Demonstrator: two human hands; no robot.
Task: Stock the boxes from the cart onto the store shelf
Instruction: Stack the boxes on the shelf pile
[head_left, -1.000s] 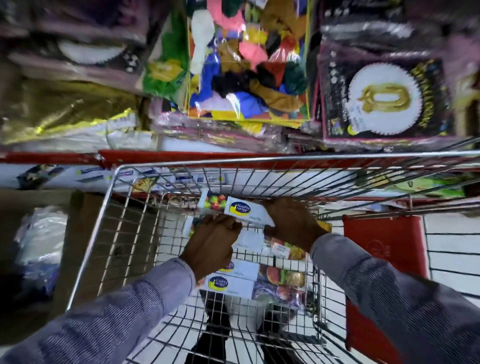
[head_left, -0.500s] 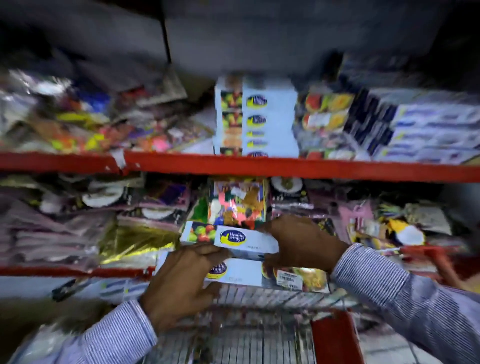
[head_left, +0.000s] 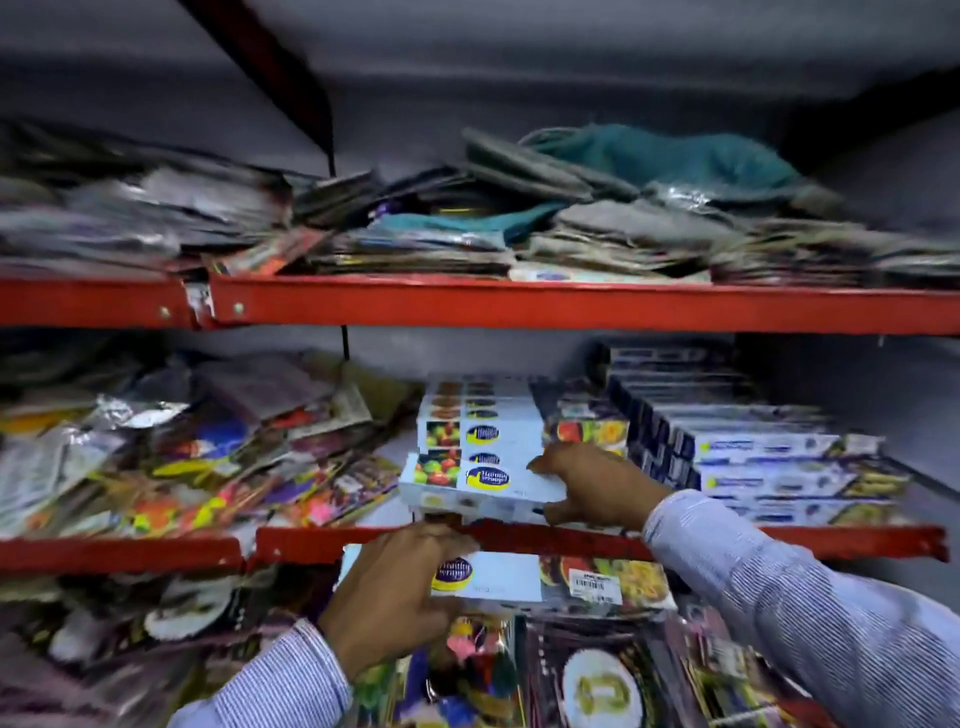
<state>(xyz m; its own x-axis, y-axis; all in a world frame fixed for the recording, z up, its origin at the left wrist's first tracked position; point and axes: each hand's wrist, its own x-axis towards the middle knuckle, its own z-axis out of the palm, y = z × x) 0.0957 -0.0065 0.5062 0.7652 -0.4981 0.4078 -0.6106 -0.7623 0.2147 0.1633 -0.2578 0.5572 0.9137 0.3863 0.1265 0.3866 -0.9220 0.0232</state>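
Long, stiff, light-looking cartons — right hand (head_left: 587, 486) clamps the upper box (head_left: 480, 480) at its end; left hand (head_left: 395, 587) grips the lower box (head_left: 519, 577) below the shelf (head_left: 779, 543) edge.

In front of me stands a metal shelving unit with red painted front edges (head_left: 519, 304) and a grey back wall (head_left: 571, 104). A dark red diagonal brace (head_left: 280, 73) crosses this wall at the upper left. On the top board lie flat plastic packets in loose grey piles (head_left: 156, 218) and a teal cloth bundle (head_left: 665, 161). The middle board carries colourful foil packets (head_left: 197, 457) at the left. The light is dim and the edges are blurred.
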